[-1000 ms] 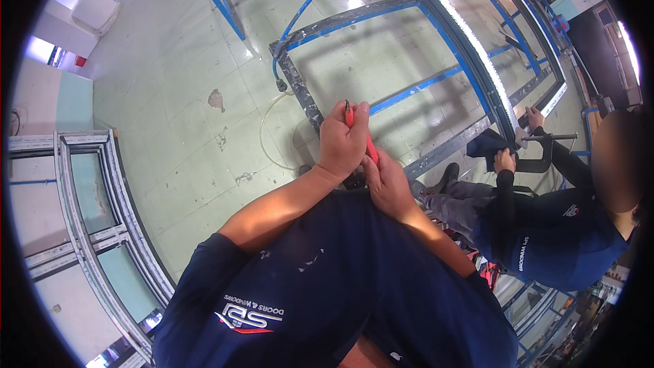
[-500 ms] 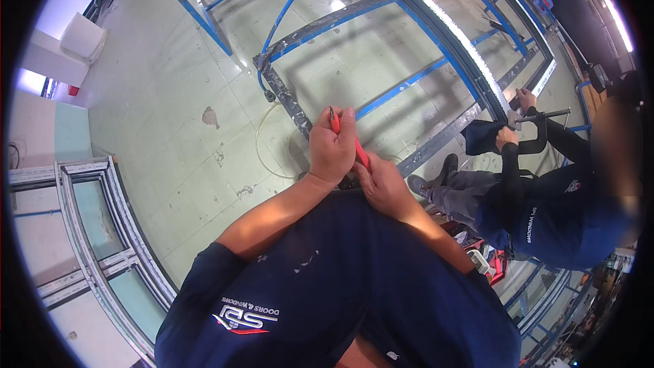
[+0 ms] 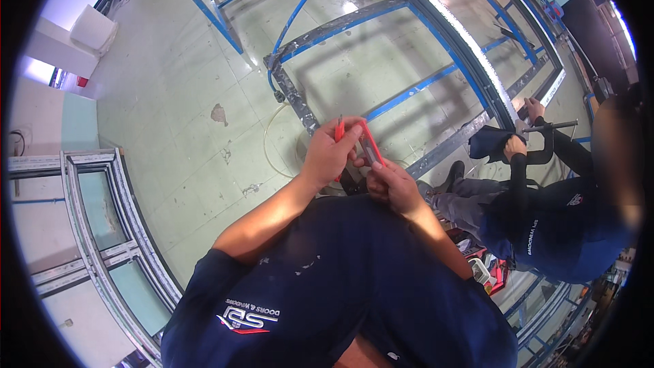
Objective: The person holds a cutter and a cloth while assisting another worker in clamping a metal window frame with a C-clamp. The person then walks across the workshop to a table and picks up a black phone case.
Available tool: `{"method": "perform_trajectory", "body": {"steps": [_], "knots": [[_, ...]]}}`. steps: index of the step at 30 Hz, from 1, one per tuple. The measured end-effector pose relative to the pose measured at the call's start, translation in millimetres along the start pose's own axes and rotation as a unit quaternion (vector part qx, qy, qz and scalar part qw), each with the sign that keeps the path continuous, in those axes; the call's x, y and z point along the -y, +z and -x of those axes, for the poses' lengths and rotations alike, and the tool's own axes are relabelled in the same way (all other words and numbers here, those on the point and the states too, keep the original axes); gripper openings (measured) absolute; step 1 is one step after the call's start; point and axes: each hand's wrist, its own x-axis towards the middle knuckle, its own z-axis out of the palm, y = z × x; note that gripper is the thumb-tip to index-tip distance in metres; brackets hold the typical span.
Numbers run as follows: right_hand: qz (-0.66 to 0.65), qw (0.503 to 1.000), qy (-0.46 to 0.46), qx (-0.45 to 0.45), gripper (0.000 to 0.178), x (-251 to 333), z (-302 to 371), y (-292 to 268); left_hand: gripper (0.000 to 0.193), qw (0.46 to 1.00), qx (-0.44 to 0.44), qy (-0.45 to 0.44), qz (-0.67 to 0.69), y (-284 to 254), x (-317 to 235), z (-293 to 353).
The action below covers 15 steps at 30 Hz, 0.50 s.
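Note:
My left hand (image 3: 325, 153) is closed around a slim red pen-like tool (image 3: 339, 131), its thin tip pointing up past the thumb. My right hand (image 3: 396, 185) pinches the lower end of a flat, narrow red-edged piece (image 3: 370, 143) with a greyish middle; its exact kind I cannot make out. The piece's upper end reaches the fingers of my left hand, and whether they grip it is unclear. Both hands are close together in front of my dark blue shirt (image 3: 306, 286).
Ahead stands a blue metal frame table (image 3: 409, 85) carrying a long dark profile (image 3: 456, 34). At right a co-worker in dark blue (image 3: 558, 232) handles a clamp-like tool (image 3: 545, 127) on it. White window frames (image 3: 102, 225) lean at left; a red tool tray (image 3: 501, 276) lies low right.
The flat red-edged piece now shows its greyish face between my hands, tilted apart from the red tool. My hands have turned and spread slightly. The whole view has shifted a little.

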Motion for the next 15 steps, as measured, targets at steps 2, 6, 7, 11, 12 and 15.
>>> {"method": "perform_trajectory", "body": {"steps": [2, 6, 7, 11, 12, 15], "knots": [[0.049, 0.998, 0.017, -0.024, 0.038, 0.5, -1.7, -0.7, 0.024, 1.0, 0.002, -0.001, 0.0, -3.4, 2.2, 2.6], [0.071, 0.997, 0.009, -0.041, 0.046, 1.6, -7.7, 6.9, 0.024, 0.999, 0.004, -0.031, 0.03, -8.2, -3.0, 4.5], [0.04, 0.999, 0.008, -0.034, 0.044, 2.8, -9.7, 5.5, 0.024, 0.999, 0.0, -0.029, 0.03, -10.9, -2.0, 3.1], [0.144, 0.971, -0.081, -0.172, 0.033, -9.4, -25.7, 3.6, 0.022, 1.0, -0.016, -0.003, -0.021, -16.0, -6.0, 0.2], [0.146, 0.972, -0.082, -0.162, 0.033, -8.4, -27.6, 5.4, 0.023, 0.997, -0.026, 0.014, -0.076, -17.0, -8.9, 1.6], [0.518, 0.766, -0.305, -0.226, 0.023, 5.8, -26.1, 9.0, 0.027, 0.97, -0.053, 0.053, -0.232, -25.1, 3.4, -0.4]]}}
